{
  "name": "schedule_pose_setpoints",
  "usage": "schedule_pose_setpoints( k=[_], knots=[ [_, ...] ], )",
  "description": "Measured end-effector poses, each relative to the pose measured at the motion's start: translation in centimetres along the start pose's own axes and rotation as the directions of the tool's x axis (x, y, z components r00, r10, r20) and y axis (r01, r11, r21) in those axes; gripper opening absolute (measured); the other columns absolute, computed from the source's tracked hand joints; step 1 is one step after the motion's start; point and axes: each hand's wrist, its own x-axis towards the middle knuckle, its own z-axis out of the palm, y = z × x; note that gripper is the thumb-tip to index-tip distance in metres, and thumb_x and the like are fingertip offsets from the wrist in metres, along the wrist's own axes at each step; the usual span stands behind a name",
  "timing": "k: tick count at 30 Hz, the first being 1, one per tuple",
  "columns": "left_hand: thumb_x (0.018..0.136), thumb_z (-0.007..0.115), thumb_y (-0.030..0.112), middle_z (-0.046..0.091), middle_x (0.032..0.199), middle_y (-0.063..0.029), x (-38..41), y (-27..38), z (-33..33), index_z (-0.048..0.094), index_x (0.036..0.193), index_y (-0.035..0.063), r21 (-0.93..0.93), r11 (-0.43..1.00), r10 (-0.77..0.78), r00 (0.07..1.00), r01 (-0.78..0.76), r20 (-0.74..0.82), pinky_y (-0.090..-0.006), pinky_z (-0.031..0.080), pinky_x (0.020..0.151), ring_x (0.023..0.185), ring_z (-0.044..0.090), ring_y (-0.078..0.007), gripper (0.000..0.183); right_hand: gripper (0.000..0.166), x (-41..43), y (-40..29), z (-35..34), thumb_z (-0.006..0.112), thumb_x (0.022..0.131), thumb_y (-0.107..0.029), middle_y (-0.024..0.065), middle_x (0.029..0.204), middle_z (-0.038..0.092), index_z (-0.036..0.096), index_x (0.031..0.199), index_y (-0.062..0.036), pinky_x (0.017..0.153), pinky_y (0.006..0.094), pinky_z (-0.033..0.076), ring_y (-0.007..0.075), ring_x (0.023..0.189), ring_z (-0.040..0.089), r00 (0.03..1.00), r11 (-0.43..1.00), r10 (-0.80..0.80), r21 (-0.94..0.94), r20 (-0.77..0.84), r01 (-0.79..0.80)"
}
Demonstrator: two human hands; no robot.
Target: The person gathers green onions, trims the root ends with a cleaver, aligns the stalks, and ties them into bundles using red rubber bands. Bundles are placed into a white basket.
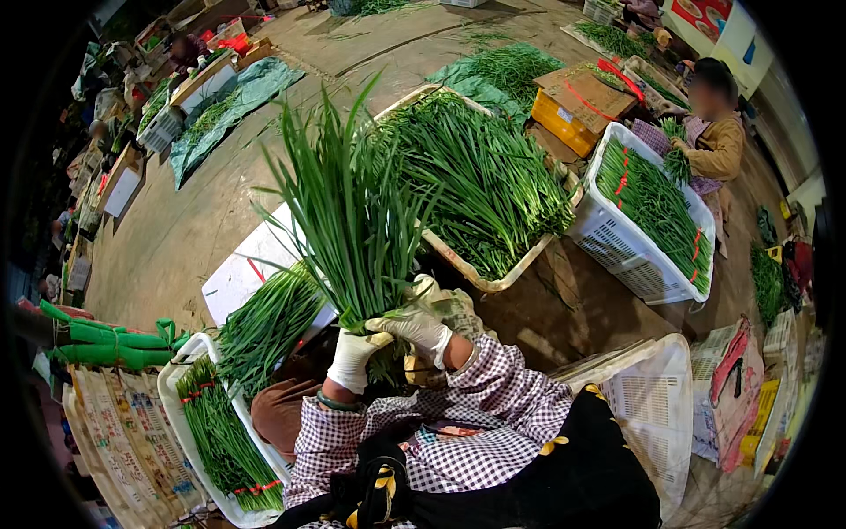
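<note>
Upright in front of my body, a bunch of green garlic chives (pixel 357 244) is gripped low down by my left hand (pixel 357 357), which wears a white glove. My right hand (pixel 420 330), gloved too, touches the same bunch at its base from the right side; whether its fingers hold stems or only pinch a few leaves cannot be told. Beyond the bunch, a shallow tray (pixel 496 284) is heaped with loose chives (pixel 469 178). Another pile of chives (pixel 271 324) lies left of my hands, partly over a white board (pixel 231 278).
At my left a white crate (pixel 173 383) holds chives tied with red bands. A similar crate (pixel 605 231) stands at the right, beside a seated person (pixel 714 145) holding chives. An empty-looking white crate (pixel 654 397) is near my right side. An orange crate (pixel 562 125) stands behind.
</note>
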Motion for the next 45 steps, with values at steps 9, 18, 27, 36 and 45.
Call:
schedule_pose_setpoints(
  k=[9,18,27,36,45],
  knots=[
    [0.083,0.06,0.018,0.063,0.108,-0.0163,-1.2,-7.9,-5.0,0.054,0.118,0.0028,-0.626,0.686,-0.516,0.855,0.37,-0.06,-0.0475,0.053,0.084,0.095,0.064,-0.0314,0.038,0.035,2.3,2.0,-2.0,0.066,0.076,-0.004,0.005,0.097,0.065,0.058,0.11,0.0017,0.079,0.027,0.048,0.0131,0.085,0.06,0.985,0.985,0.171,-0.019,0.014,-0.171],
    [0.084,0.066,0.027,0.063,0.107,-0.01,-2.1,-12.7,-6.8,0.06,0.11,0.0085,-0.765,0.524,-0.533,0.845,0.373,0.047,-0.0491,0.051,0.084,0.097,0.061,-0.0291,0.033,0.064,1.4,5.0,-1.0,0.066,0.077,-0.041,0.0211,0.118,0.054,0.046,0.125,-0.0031,0.09,0.0432,0.042,0.0347,0.104,0.054,0.992,0.417,-0.122,-0.909,-0.028,0.026],
    [0.077,0.073,0.034,0.064,0.105,-0.0104,-2.9,-16.9,-11.5,0.055,0.118,0.0023,-0.436,0.807,-0.415,0.908,0.4,0.065,-0.0408,0.053,0.084,0.095,0.062,-0.0242,0.054,0.064,-0.5,4.2,-0.2,0.066,0.076,-0.04,0.0171,0.128,0.05,0.048,0.128,-0.0069,0.104,0.0408,0.034,0.0362,0.122,0.042,0.992,0.68,-0.123,-0.729,-0.015,0.074],
    [0.077,0.07,0.013,0.06,0.116,-0.0176,-2.0,-5.2,-4.0,0.057,0.114,-0.0091,-0.147,0.929,-0.328,0.94,0.338,0.093,-0.0344,0.051,0.087,0.102,0.061,-0.0236,0.045,0.063,-1.8,0.5,-0.5,0.078,0.071,-0.014,0.009,0.117,0.059,0.049,0.126,-0.0048,0.093,0.0326,0.044,0.0189,0.108,0.054,0.98,0.852,0.13,-0.522,0.15,-0.033],
    [0.089,0.053,0.02,0.064,0.104,-0.0109,-1.3,-6.3,-6.9,0.056,0.115,-0.0014,-0.319,0.782,-0.529,0.841,0.536,0.115,-0.0336,0.053,0.081,0.093,0.063,-0.0204,0.034,0.022,-0.4,1.0,-4.1,0.067,0.081,-0.008,0.0103,0.088,0.067,0.064,0.1,0.0023,0.066,0.0346,0.057,0.0201,0.073,0.067,0.842,0.813,0.539,0.244,0.031,-0.529]
  ],
)
